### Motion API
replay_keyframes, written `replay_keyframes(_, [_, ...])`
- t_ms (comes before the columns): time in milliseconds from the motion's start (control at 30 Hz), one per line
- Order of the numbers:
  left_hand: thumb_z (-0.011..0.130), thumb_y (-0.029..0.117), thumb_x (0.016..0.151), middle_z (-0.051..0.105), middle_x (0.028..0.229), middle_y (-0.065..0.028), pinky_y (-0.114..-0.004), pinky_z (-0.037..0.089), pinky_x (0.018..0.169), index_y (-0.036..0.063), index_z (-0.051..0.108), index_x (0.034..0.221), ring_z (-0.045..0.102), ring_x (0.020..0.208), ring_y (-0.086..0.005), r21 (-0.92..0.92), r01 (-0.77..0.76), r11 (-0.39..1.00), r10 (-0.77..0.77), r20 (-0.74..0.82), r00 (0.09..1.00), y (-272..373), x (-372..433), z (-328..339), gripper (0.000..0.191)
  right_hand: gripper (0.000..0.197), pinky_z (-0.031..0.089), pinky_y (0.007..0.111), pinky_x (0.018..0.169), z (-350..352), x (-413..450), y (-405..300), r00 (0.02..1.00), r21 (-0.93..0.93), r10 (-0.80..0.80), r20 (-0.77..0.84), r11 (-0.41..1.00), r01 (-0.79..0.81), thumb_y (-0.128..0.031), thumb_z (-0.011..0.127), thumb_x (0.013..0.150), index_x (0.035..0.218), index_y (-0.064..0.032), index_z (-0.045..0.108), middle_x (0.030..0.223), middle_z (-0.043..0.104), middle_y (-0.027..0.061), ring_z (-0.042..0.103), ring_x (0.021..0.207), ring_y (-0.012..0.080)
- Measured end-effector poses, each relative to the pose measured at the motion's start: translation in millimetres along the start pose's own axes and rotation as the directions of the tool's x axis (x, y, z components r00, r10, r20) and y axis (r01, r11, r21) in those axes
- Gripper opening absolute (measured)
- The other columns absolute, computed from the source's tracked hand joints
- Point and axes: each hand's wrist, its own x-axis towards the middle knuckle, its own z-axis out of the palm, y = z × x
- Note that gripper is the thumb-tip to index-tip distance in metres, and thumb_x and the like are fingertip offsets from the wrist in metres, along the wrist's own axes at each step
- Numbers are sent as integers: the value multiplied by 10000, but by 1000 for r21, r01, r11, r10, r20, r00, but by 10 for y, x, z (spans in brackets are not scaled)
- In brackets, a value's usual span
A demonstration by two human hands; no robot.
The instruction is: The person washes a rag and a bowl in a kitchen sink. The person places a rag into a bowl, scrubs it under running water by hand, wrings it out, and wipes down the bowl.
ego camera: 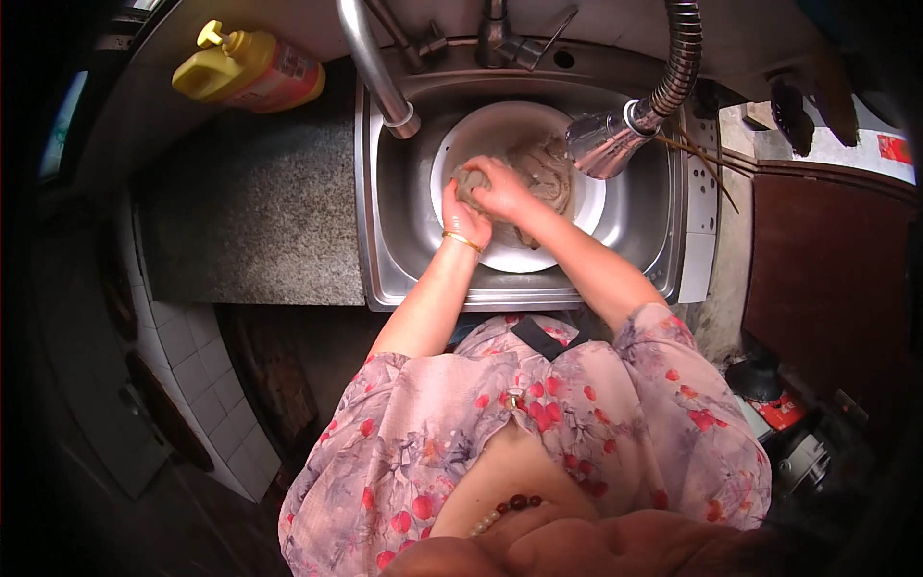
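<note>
A white round basin (523, 261) stands in a stainless steel sink (400, 209) with cloudy water in it. Over its left side, my left hand (466, 222) and my right hand (501, 189) are pressed together around a wet, greyish-brown wad (472, 182), which looks like cloth. The left palm supports it from below and the left, while the right fingers curl over its top. More soft, rumpled brownish material (549, 177) lies in the water to the right of my hands. My fingers partly cover the wad.
A metal spout (378, 79) hangs over the sink's left, and a flexible hose with a spray head (606, 144) over its right. Behind is a lever tap (508, 47). A yellow pump bottle (252, 68) rests on the speckled counter (267, 209). Thin sticks (710, 159) lie at right.
</note>
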Motion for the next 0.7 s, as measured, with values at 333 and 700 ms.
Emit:
replay_keyframes(333, [369, 338, 897, 596, 1040, -94, -380, 455, 865, 81, 509, 1120, 570, 985, -232, -8, 162, 987, -161, 79, 984, 60, -133, 15, 367, 131, 472, 420, 704, -60, -484, -672, 953, -194, -302, -24, 937, 292, -167, 535, 749, 864, -104, 540, 908, 592, 107, 577, 815, 313])
replay_keyframes(700, [471, 213, 881, 568, 1065, -97, -323, 438, 844, 3, 482, 1150, 545, 972, -189, 495, -323, 807, 254, 203, 946, 184, -98, 378, 342, 255, 457, 376, 691, -239, 106, 179, 930, 167, 288, -230, 953, -254, -109, 531, 741, 990, -54, 539, 822, 611, 171, 603, 777, 310])
